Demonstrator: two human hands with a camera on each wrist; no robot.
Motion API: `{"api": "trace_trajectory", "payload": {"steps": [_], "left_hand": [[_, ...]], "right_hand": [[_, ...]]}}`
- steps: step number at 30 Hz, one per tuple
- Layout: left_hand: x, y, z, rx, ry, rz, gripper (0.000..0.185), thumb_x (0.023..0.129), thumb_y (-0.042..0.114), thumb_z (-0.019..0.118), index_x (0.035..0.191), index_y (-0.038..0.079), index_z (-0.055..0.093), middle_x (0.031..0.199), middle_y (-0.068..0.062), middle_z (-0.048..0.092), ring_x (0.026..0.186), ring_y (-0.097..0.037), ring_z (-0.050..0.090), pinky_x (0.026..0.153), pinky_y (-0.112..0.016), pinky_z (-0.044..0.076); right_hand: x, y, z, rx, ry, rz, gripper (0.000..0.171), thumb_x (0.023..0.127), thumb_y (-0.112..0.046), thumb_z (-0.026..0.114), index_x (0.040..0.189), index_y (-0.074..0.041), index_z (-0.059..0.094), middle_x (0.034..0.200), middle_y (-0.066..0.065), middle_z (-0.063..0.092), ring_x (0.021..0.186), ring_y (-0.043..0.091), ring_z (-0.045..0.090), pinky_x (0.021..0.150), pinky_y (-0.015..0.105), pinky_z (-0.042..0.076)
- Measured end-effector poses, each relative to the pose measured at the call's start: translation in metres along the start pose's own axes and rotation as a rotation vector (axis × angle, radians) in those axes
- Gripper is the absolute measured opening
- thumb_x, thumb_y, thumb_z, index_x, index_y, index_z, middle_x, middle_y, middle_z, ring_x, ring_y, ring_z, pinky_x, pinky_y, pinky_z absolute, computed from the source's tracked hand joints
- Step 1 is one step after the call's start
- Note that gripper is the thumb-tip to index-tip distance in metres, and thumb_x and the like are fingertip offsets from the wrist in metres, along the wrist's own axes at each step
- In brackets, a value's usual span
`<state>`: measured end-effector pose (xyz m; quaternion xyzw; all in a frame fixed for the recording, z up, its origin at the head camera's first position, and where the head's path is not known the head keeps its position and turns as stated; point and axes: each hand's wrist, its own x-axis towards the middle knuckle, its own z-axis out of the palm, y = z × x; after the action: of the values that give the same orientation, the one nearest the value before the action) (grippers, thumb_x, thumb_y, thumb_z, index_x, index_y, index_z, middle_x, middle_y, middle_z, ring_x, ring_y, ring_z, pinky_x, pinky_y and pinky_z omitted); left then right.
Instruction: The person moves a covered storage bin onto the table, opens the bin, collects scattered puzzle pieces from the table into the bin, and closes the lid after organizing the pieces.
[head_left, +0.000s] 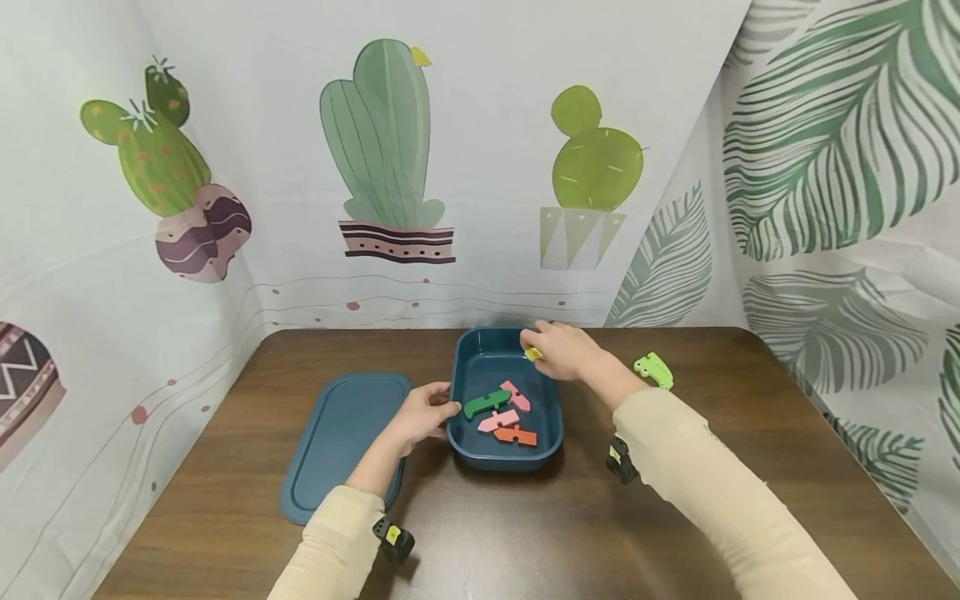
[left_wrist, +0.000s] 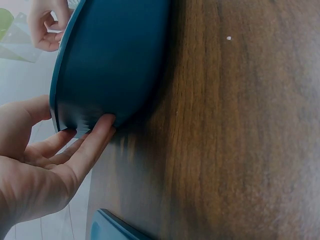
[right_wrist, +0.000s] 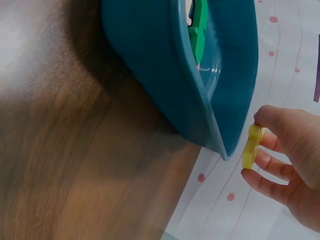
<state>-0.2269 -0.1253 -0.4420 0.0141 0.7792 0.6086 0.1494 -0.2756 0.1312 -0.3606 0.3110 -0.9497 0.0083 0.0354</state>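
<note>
A dark blue rectangular box (head_left: 506, 460) stands on the table. My left hand (head_left: 422, 412) holds its left side; in the left wrist view the thumb is at the rim and the fingers lie against the outer wall. Over the box's far right corner, my right hand (head_left: 561, 348) pinches a small yellow puzzle-like piece (right_wrist: 251, 147) between thumb and fingers. Inside the box lie a green piece (head_left: 486, 404), an orange piece (head_left: 516, 436), a pink piece (head_left: 498, 421) and another pink piece (head_left: 517, 397). Part of the yellow piece is hidden by the fingers in the head view.
A flat blue lid (head_left: 348, 442) lies on the table left of the box. To the right of the right hand lies a light green piece (head_left: 656, 370) with what look like eyes. A patterned cloth (head_left: 487, 167) hangs behind the brown wooden table (head_left: 517, 533).
</note>
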Motion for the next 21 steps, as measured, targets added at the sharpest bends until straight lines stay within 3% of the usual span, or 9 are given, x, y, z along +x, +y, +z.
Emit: {"api": "trace_trajectory", "payload": {"steps": [21], "left_hand": [[0.001, -0.001, 0.0, 0.003, 0.008, -0.004, 0.047, 0.088, 0.009, 0.057, 0.132, -0.002, 0.044, 0.119, -0.02, 0.054, 0.092, -0.029, 0.063, 0.065, -0.037, 0.057]], "right_hand": [[0.018, -0.008, 0.002, 0.023, -0.065, 0.004, 0.025, 0.085, -0.017, 0.063, 0.108, -0.017, 0.056, 0.098, 0.007, 0.054, 0.08, 0.022, 0.054, 0.075, 0.039, 0.05]]}}
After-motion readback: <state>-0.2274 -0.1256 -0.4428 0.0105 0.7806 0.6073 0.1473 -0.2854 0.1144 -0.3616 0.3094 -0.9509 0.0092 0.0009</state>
